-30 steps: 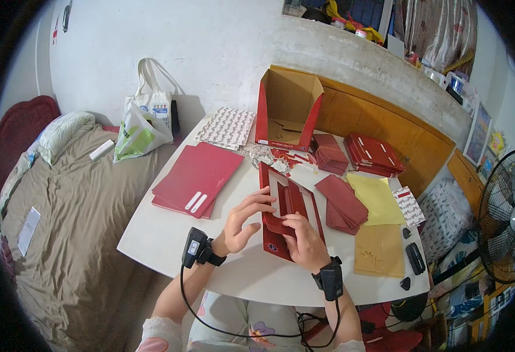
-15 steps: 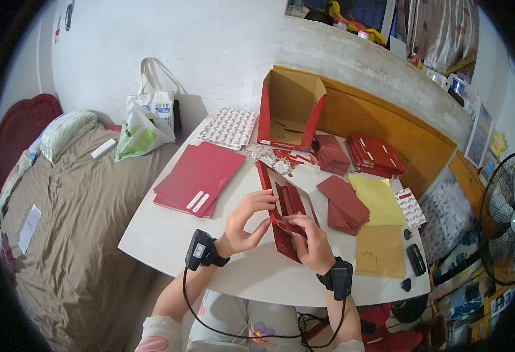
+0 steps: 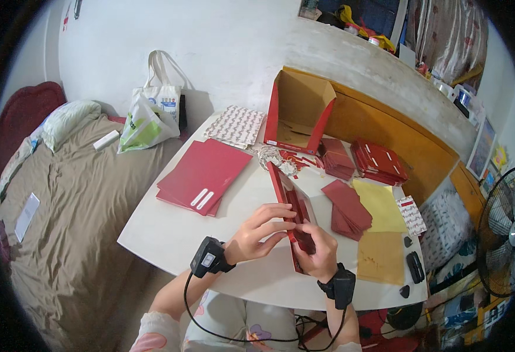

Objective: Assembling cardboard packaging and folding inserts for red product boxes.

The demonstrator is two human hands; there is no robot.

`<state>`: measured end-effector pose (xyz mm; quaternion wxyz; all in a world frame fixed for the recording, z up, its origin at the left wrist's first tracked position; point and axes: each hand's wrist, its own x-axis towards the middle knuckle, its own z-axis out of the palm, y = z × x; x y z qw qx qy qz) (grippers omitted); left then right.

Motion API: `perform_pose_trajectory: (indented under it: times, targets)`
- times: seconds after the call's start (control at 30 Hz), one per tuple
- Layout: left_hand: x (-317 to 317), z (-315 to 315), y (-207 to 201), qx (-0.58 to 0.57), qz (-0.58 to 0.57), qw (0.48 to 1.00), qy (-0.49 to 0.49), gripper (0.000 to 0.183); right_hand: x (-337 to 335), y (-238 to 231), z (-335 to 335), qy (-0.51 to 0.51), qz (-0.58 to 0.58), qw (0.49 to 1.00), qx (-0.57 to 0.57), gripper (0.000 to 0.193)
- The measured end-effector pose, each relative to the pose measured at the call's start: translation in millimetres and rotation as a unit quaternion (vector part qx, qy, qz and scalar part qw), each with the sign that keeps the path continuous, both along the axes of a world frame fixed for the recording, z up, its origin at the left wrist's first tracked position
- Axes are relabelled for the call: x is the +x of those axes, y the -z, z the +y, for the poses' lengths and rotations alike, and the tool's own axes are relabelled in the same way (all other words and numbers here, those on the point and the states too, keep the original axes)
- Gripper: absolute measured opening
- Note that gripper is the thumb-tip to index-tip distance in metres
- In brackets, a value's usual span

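Note:
A shallow red cardboard box (image 3: 305, 205) is tilted up over the middle of the table, its inside facing right. My right hand (image 3: 317, 253) grips its near part, thumb on the inner side. My left hand (image 3: 263, 232) has its fingers over the box's left wall and its thumb below them by the outer side; the fingertips partly hide there. Left of the box lies a pile of red cardboard sheets (image 3: 216, 170) with two white slots. A fanned stack of dark red cards (image 3: 347, 208) lies to the right.
An open red carton (image 3: 272, 111) stands at the back, near paper scraps (image 3: 275, 157), red cards (image 3: 335, 158) and stacked red boxes (image 3: 381, 161). Patterned sheets (image 3: 234, 124) lie at the back left. Yellow paper (image 3: 381, 205) and a black stapler-like object (image 3: 415, 267) sit at right. A fan (image 3: 513, 232) stands beyond.
The box has turned more edge-on and shifted slightly right. My left fingers have moved further over its wall, and my right thumb has moved onto its inner side.

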<state>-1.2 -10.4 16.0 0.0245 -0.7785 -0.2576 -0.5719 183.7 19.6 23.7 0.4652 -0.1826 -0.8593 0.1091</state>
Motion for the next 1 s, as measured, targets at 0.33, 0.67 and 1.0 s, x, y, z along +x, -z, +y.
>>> perform_pose_trajectory:
  times: [0.33, 0.67, 1.0]
  targets:
    - [-0.6, 1.4, 4.1, -0.007, -0.002, 1.000, 0.001, 0.037, -1.9, -7.3, -7.0, 0.014, -0.005, 1.000, 0.023, 0.028]
    - [-2.1, 1.6, 7.0, -0.008, -0.002, 1.000, 0.000, 0.036, -5.3, -6.1, -4.4, 0.018, -0.002, 0.999, 0.051, 0.022]
    - [0.5, 1.6, 6.1, -0.014, -0.005, 1.000, 0.005, 0.038, -3.1, -3.6, -1.8, 0.029, -0.013, 0.997, 0.070, 0.025]
